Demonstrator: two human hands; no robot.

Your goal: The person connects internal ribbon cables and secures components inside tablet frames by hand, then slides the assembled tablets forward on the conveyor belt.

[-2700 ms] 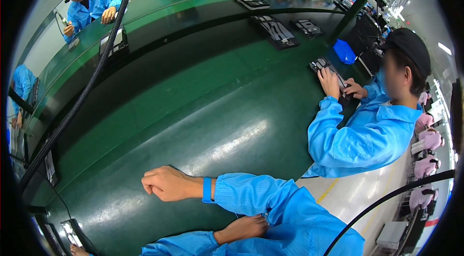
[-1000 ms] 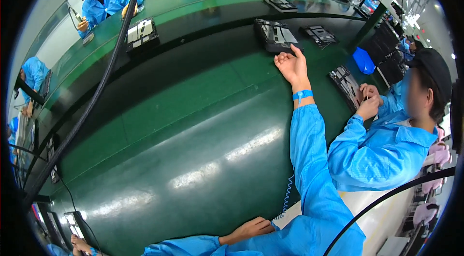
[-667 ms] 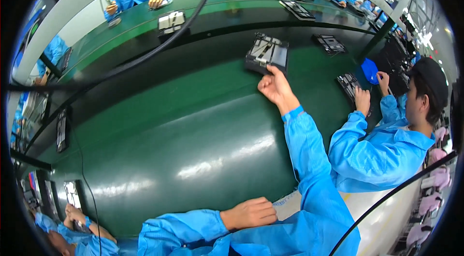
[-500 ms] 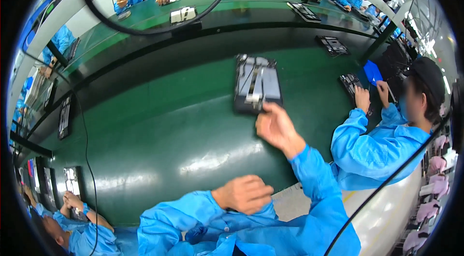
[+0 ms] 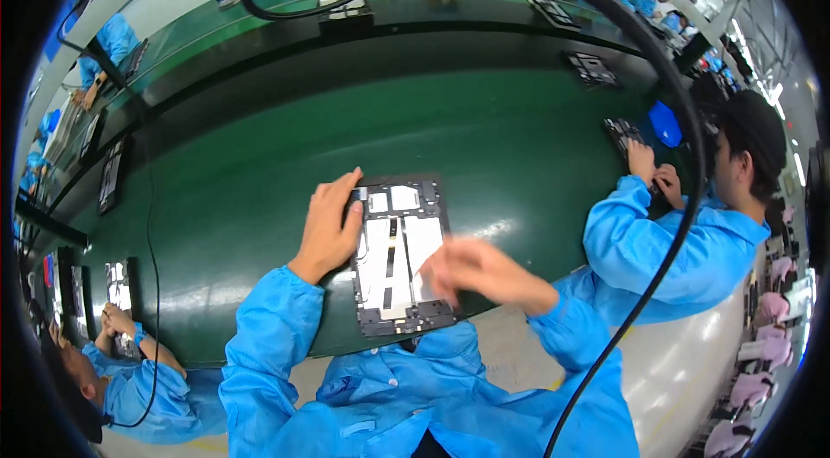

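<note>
Our open left hand [image 5: 328,226] touches the device [image 5: 377,263] at upper left; our right hand [image 5: 474,269], grip unclear, overlaps its right side.

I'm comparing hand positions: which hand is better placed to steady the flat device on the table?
Probably the left: the left hand is at the upper left edge of the device. The right hand is blurred over its right side, so contact there is unclear.

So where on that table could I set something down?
The green tabletop looks bare left of the left hand, toward the black devices, and beyond the opened device. Crowded: that device, with the right hand over it, and far right, around a co-worker's hand and blue object.
</note>
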